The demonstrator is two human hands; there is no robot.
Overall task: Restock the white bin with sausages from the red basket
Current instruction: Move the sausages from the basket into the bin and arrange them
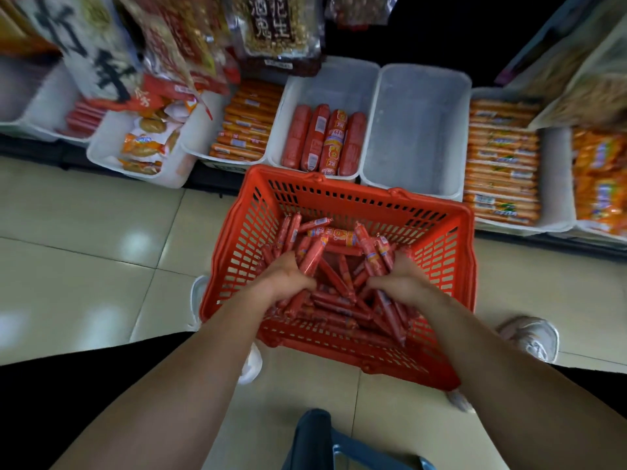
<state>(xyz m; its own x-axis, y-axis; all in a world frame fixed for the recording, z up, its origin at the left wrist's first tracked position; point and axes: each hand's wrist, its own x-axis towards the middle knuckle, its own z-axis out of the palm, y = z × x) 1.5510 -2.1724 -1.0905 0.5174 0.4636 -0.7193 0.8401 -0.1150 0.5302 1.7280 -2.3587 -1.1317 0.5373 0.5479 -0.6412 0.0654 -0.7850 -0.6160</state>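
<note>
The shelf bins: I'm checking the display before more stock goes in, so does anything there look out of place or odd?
One white bin stands bare between stocked bins. The bin on its left holds only four fat sausages at its front, the back half bare. Nothing looks spilled or damaged. Both the left hand and right hand are in the red basket.

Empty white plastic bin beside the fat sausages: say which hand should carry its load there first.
Right. The right hand already grips thin red sausages on the red plastic basket's right side, nearer the empty white plastic bin. The left hand, also gripping sausages, would probably reach across.
</note>
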